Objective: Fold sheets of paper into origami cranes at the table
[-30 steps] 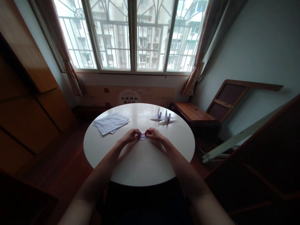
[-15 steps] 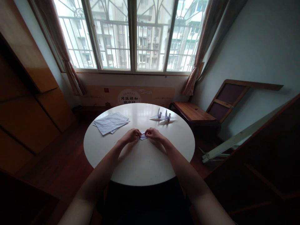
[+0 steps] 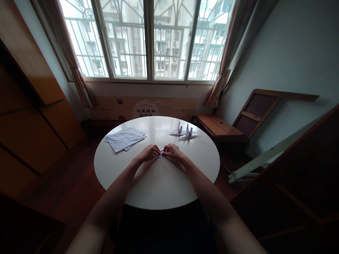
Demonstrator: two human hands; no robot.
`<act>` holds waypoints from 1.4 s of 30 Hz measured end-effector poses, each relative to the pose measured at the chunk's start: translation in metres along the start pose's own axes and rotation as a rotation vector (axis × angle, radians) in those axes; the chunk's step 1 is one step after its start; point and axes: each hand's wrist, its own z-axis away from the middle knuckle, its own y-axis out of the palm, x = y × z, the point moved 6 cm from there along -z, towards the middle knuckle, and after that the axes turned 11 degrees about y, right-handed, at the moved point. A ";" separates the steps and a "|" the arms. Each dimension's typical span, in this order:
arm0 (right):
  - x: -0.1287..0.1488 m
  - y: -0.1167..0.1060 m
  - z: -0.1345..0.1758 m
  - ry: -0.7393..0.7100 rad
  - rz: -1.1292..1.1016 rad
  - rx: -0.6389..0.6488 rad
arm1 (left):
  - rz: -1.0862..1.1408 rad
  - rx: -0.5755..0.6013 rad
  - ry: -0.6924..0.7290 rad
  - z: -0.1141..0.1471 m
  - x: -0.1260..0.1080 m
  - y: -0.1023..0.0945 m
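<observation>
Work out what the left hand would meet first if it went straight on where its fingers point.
Probably the small folded paper at the fingertips of the left hand, then perhaps the right hand; exact depth is unclear.

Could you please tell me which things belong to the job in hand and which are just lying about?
Job: folded paper, in left hand and right hand; white table; likely paper sheets, two paper cranes.

Lying about: wooden bench, printed panel.
</observation>
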 end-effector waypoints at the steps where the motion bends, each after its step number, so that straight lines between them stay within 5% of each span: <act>1: 0.000 0.000 0.000 0.015 0.003 0.002 | -0.001 0.002 0.000 0.000 -0.001 0.000; 13: -0.031 -0.015 -0.004 0.263 0.003 -0.012 | 0.023 0.054 0.055 -0.001 -0.006 0.001; 27: -0.021 -0.011 -0.005 0.036 -0.029 -0.060 | -0.056 0.070 0.016 0.001 -0.010 -0.001; 42: -0.018 -0.005 -0.006 0.014 -0.020 -0.019 | 0.065 -0.023 0.069 0.001 -0.009 -0.002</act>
